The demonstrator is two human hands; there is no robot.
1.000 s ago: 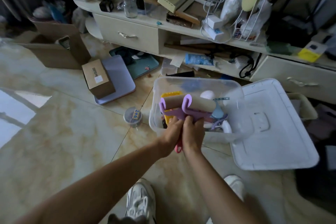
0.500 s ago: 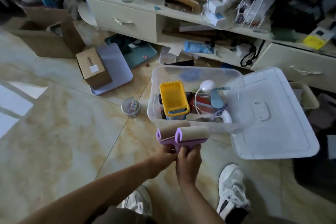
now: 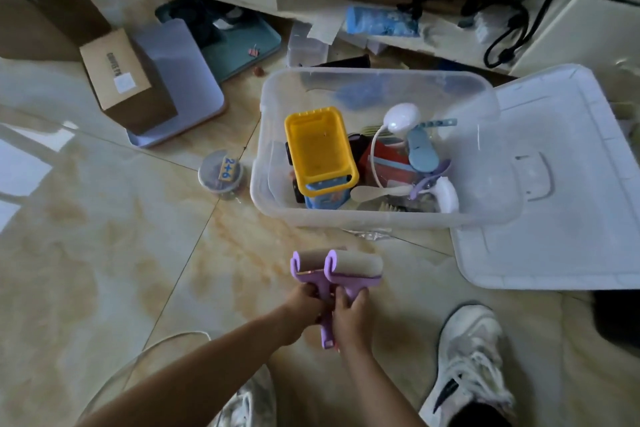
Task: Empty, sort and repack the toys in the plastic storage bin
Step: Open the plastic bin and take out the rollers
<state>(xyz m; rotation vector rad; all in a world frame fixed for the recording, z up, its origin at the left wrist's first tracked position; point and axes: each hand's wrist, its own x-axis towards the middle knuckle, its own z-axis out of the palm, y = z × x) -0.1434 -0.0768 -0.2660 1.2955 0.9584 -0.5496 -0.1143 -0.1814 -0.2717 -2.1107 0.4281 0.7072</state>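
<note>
Gripping two purple rollers by their handles, left hand and right hand have pulled them clear of the bin, low over the floor. Emptying is underway; a yellow tray and other toys remain inside, lid alongside.

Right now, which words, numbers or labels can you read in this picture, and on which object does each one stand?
"2+6": on the yellow tile inside the small round clear plastic jar on the floor.
Dark printed word along the top of the brown cardboard box: too blurred to read.
White sticker on the same box: no legible text.
Nothing else readable.
</note>
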